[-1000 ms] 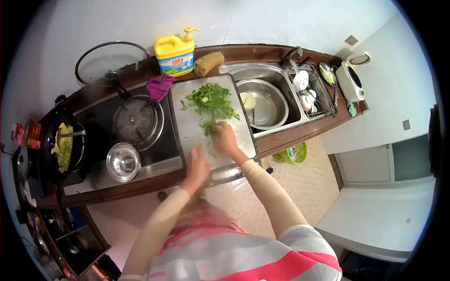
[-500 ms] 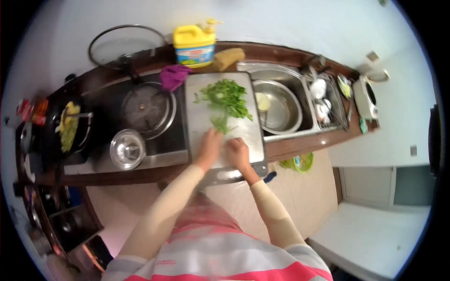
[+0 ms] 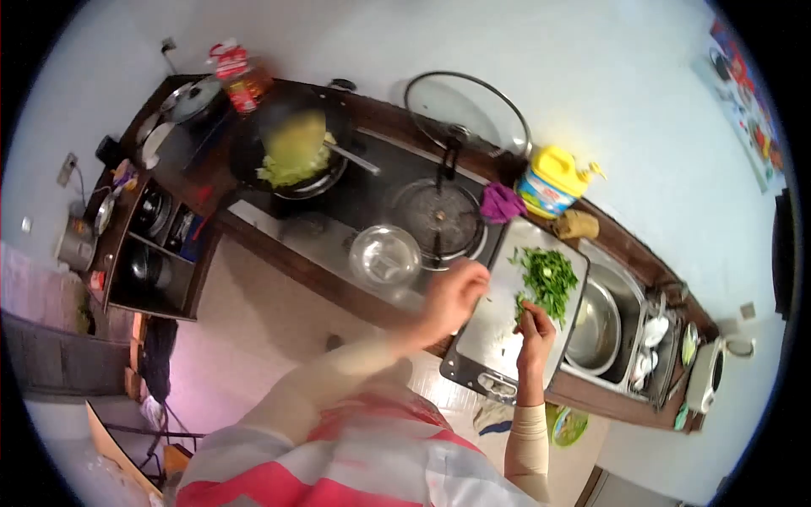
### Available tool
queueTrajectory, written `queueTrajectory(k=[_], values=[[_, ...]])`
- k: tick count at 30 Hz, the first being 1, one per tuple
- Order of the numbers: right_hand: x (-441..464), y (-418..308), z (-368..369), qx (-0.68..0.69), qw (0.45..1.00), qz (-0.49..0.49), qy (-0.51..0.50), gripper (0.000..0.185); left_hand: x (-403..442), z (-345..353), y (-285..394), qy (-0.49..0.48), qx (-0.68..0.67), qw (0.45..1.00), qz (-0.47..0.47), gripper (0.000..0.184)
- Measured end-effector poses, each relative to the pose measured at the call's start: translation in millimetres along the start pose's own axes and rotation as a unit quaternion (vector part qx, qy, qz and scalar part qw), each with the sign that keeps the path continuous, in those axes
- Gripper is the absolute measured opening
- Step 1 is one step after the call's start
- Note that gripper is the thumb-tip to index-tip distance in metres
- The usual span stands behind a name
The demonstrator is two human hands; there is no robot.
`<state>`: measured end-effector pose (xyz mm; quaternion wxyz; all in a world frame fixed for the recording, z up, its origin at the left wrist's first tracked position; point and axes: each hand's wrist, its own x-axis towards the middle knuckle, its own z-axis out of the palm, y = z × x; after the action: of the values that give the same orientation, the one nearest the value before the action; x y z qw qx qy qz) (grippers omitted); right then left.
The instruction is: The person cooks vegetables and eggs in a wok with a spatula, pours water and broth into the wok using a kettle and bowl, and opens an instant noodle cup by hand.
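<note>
A metal-topped cutting board [image 3: 487, 334] lies between the stove and the sink, with a pile of chopped green leaves [image 3: 551, 283] on its upper part. My right hand [image 3: 536, 333] is over the board, its fingers pinched on a few green leaves [image 3: 519, 310] below the pile. Raised at the board's left edge, my left hand [image 3: 456, 296] has curled fingers; it is blurred, and whether it holds anything is too unclear to tell. A clear glass bowl [image 3: 385, 256] stands to its left, near the counter's front edge.
A wok [image 3: 245, 156] with yellow and green food and a spatula [image 3: 353, 158] sits at the left. Behind the stove leans a glass lid [image 3: 473, 110]. Near the board are a purple cloth [image 3: 502, 203], a yellow detergent bottle [image 3: 553, 182] and a sink basin [image 3: 596, 329].
The view has swung left, bringing more of the stove side into sight. My left hand has lifted off the board toward its left edge. My right hand has moved up to the leaves.
</note>
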<state>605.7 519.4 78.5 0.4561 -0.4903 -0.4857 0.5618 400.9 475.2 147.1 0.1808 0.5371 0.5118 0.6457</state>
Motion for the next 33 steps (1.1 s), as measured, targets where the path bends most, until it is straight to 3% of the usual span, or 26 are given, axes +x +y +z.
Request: queueTrajectory(k=[2, 3, 4, 5, 6, 8, 9, 10, 11, 12, 13, 14, 15, 16, 18, 22, 24, 25, 28, 29, 31, 33], values=[[4, -47, 68, -0.010, 0.994, -0.076, -0.072, 0.015, 26, -80, 27, 0.044, 0.039, 0.998, 0.003, 0.012], [6, -69, 105, 0.005, 0.987, -0.127, -0.098, 0.015, 38, -119, 33, 0.094, 0.114, 0.985, 0.086, 0.011], [14, -82, 138, -0.027, 0.974, -0.192, -0.119, 0.015, 43, -154, 39, 0.120, 0.138, 0.982, 0.041, 0.011], [17, -100, 177, -0.015, 0.970, -0.202, -0.137, 0.017, 52, -181, 49, 0.153, 0.133, 0.976, 0.084, 0.010], [34, -98, 219, -0.036, 0.938, -0.319, -0.133, 0.022, 61, -208, 46, 0.176, 0.166, 0.966, 0.096, 0.008], [45, -120, 308, -0.137, 0.868, -0.456, -0.143, 0.037, 83, -255, 25, 0.196, 0.238, 0.946, 0.100, 0.006], [64, -104, 357, -0.198, 0.836, -0.477, -0.186, 0.043, 99, -279, -10, 0.187, 0.286, 0.933, 0.110, 0.007], [82, -78, 393, -0.258, 0.798, -0.494, -0.229, 0.048, 114, -304, -53, 0.116, 0.344, 0.926, 0.099, 0.016], [87, -67, 404, -0.323, 0.789, -0.469, -0.232, 0.050, 124, -324, -100, 0.009, 0.387, 0.921, -0.052, 0.030], [95, -63, 414, -0.386, 0.773, -0.446, -0.232, 0.051, 134, -335, -112, -0.088, 0.429, 0.878, -0.194, 0.036], [104, -70, 421, -0.448, 0.752, -0.426, -0.229, 0.052, 144, -347, -124, -0.141, 0.491, 0.828, -0.233, 0.034], [110, -75, 419, -0.565, 0.697, -0.382, -0.222, 0.048, 151, -362, -136, -0.202, 0.545, 0.802, -0.139, 0.023], [122, -64, 415, -0.609, 0.668, -0.363, -0.225, 0.047, 162, -370, -142, -0.192, 0.539, 0.804, -0.161, 0.017], [133, -47, 412, -0.628, 0.664, -0.335, -0.230, 0.044, 170, -377, -151, -0.185, 0.532, 0.805, -0.186, 0.012], [126, -49, 415, -0.617, 0.698, -0.248, -0.265, 0.042, 182, -390, -161, -0.163, 0.444, 0.872, -0.129, 0.008], [111, -70, 435, -0.620, 0.692, -0.244, -0.278, 0.041, 202, -407, -141, -0.111, 0.329, 0.937, -0.038, 0.013], [100, -91, 441, -0.630, 0.689, -0.234, -0.271, 0.042, 210, -420, -126, -0.128, 0.368, 0.918, -0.070, 0.012], [100, -85, 441, -0.590, 0.709, -0.300, -0.242, 0.042, 213, -427, -124, -0.112, 0.379, 0.918, -0.032, 0.009], [99, -88, 468, -0.594, 0.706, -0.254, -0.290, 0.040, 222, -443, -128, -0.089, 0.390, 0.915, 0.050, 0.005], [122, -48, 472, -0.576, 0.721, -0.257, -0.288, 0.039, 222, -447, -125, -0.086, 0.374, 0.921, 0.059, 0.005], [113, -57, 471, -0.571, 0.695, -0.297, -0.320, 0.039, 222, -455, -110, -0.097, 0.334, 0.935, 0.060, 0.003], [99, -79, 455, -0.589, 0.653, -0.348, -0.325, 0.040, 213, -472, -89, -0.135, 0.379, 0.913, 0.068, 0.002]])
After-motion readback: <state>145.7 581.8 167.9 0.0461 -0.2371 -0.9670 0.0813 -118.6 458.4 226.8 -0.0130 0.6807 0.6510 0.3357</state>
